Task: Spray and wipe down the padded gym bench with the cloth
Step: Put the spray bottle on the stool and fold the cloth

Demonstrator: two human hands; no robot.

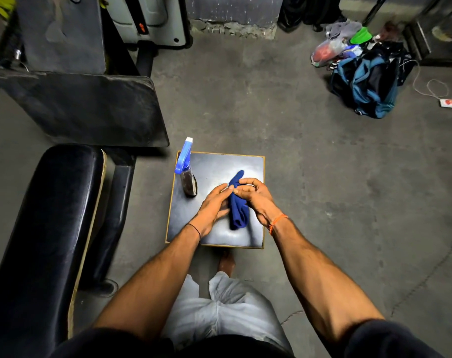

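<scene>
Person is standing w/ both arms reaching down over a small dark stool-like surface [248, 164] just in front of their legs. Left hand [214, 208] and right hand [255, 198] are both closing around the blue cloth [238, 215], bunched up between them; its lower end is lying on the surface. Left fingers are pressing in from one side, right fingers curling over the top, so the cloth is being gathered or folded, not used yet.

Spray bottle [186, 171], blue trigger head, is standing upright on the same surface just left of the hands, untouched by either hand.

Padded gym bench [54, 215] is sitting well to the left, black pad, w/ more padded sections further back. Can't tell from the sheen whether it's wet or wiped.

Judgement: task is looking early, prep stage. Spraying and wiping both seem still to do; next likely needs one hand freeing for the bottle.

Farther off on the floor: a blue bag [369, 83] and loose clothes.
</scene>
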